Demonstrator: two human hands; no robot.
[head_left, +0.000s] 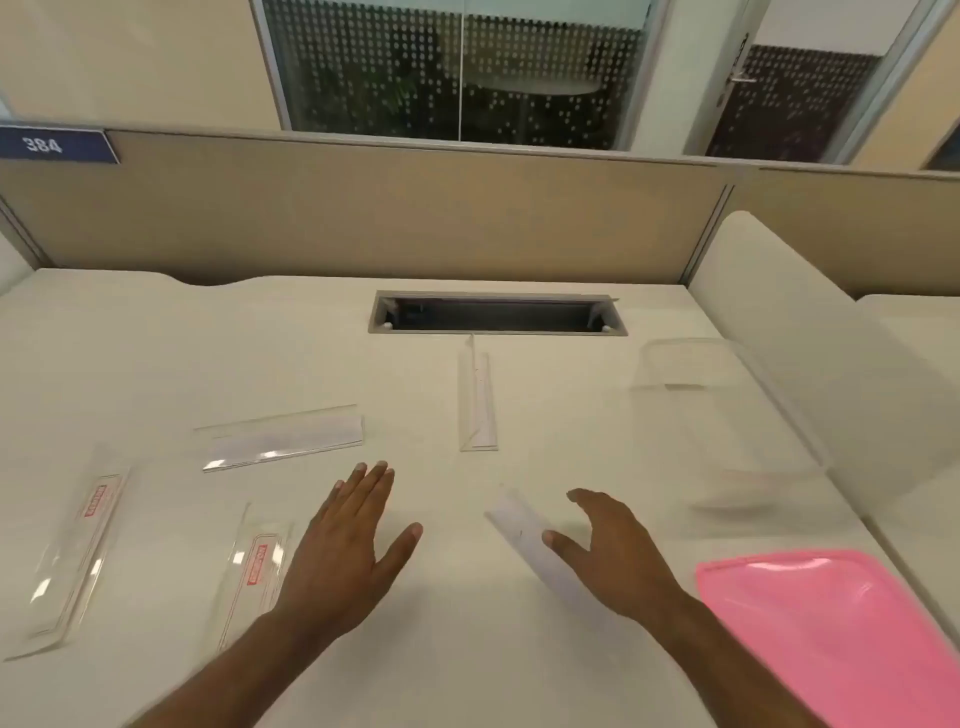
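Several clear acrylic sign holders lie on the white desk (441, 649). One with a white insert (283, 437) lies left of centre, another (477, 402) points away from me at the middle. Two with red labels, one (78, 545) at the far left and one (257, 566) beside my left wrist, lie near me. My left hand (353, 540) hovers flat with straight fingers, holding nothing. My right hand (608, 551) is open with spread fingers, its thumb over a blurred holder with a white insert (519, 530); contact is unclear.
A clear plastic box (727, 415) stands at the right, blurred. Its pink lid (831, 634) lies flat at the near right. A grey cable slot (496, 313) is cut into the desk's far side, before a beige partition (363, 218).
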